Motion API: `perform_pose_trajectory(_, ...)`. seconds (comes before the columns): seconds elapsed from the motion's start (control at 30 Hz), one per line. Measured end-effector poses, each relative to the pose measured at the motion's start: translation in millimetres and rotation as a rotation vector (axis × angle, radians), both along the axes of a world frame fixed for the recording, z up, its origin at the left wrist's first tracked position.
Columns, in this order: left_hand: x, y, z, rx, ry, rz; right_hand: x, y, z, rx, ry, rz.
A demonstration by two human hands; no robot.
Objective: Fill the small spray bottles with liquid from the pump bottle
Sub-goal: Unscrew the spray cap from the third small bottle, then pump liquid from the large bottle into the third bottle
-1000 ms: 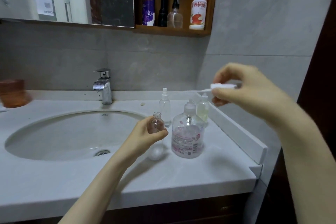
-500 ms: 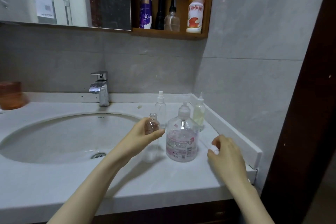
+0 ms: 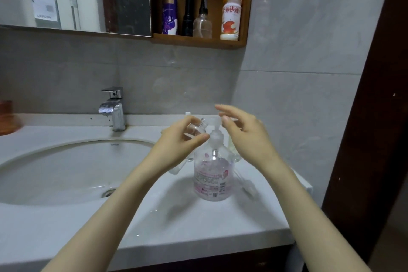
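Observation:
The clear pump bottle (image 3: 213,174) with a pink label stands on the white counter (image 3: 198,223) right of the basin. My left hand (image 3: 176,141) grips a small clear uncapped spray bottle (image 3: 197,127), tilted so its open neck touches the pump spout. My right hand (image 3: 242,132) hovers over the pump head (image 3: 215,122), fingers spread and holding nothing. The removed spray cap with its tube (image 3: 245,185) lies on the counter right of the pump bottle. Two more small spray bottles stand behind, mostly hidden by my hands; one's white tip (image 3: 187,113) shows.
The oval basin (image 3: 66,168) with a chrome tap (image 3: 113,108) fills the left. A wooden shelf (image 3: 198,42) above holds several bottles. A raised white ledge runs along the right wall. An orange container (image 3: 6,117) sits at the far left.
My right hand put the spray cap down on the counter, then rose over the pump head. My left hand lifted and tilted the small bottle up to the spout.

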State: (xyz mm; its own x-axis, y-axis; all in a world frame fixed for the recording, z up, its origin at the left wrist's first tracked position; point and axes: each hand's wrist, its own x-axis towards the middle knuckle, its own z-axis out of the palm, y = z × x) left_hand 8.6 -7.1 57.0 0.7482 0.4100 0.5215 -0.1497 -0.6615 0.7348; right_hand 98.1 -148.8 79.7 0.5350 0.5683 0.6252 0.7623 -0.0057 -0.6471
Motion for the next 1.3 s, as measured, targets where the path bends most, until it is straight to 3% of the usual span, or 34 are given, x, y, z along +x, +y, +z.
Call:
perform_pose_trajectory(0.13, -1, -1, -2, 0.011, -0.035, 0.018, 10, 16, 10, -0.087, -0.074, -0.012)
perform_pose_trajectory(0.4, -3, 2, 3, 0.061, -0.064, 0.042, 21, 22, 15, -0.067, -0.008, 0.059)
perform_pose_trajectory(0.6, 4, 0, 13, 0.255, 0.018, 0.147, 25, 25, 24, -0.148, -0.044, 0.002)
perform_pose_trajectory(0.7, 7, 0, 15, 0.327, 0.025, 0.206, 27, 36, 34, -0.206, 0.045, -0.053)
perform_pose_trajectory(0.9, 5, 0, 12, 0.362, -0.018, 0.211, 26, 60, 50, -0.655, 0.096, -0.057)
perform_pose_trajectory(1.03, 2, 1, 14, 0.411, 0.017, 0.227, 24, 64, 52, -0.797, 0.064, -0.102)
perform_pose_trajectory(1.3, 6, 1, 14, 0.448, 0.054, 0.236, 32, 70, 35, -0.667, 0.206, -0.058)
